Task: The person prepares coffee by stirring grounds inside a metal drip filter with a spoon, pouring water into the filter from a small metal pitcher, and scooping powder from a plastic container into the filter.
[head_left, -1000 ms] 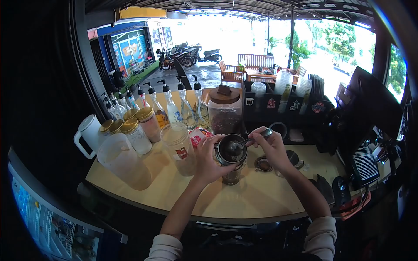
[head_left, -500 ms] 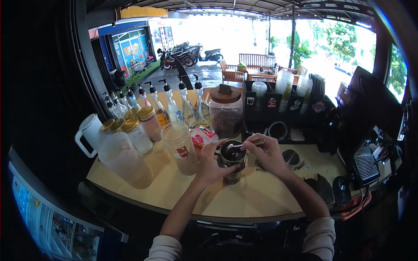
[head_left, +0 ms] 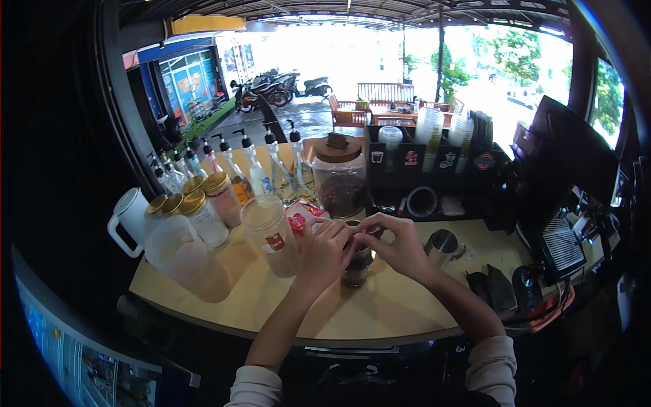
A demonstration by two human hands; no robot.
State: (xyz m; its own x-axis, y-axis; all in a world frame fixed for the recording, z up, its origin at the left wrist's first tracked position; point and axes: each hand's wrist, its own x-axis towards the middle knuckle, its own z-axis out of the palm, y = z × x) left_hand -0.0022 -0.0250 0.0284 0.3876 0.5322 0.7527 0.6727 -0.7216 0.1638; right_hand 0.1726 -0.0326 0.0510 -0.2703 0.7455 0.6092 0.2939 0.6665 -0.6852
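Observation:
A glass with a dark metal cup on top stands on the counter in front of me, both partly covered by my hands. My left hand is closed at the left of the metal cup, its fingertips reaching over the rim. From the other side my right hand pinches at the same rim, its fingertips meeting those of the left. What the fingers hold is hidden. Just left stands a tall clear container with a red label, beside a red and white packet.
A lidded jar of dark contents stands behind my hands. Pump bottles, gold-lidded jars, a white pitcher and a translucent jug are at left. Right are a metal cup, a dark cloth and a cup holder.
The spoon in my right hand is no longer visible. My left hand has shifted from around the metal cup to its top, and both hands' fingers have come together there. The view has turned slightly.

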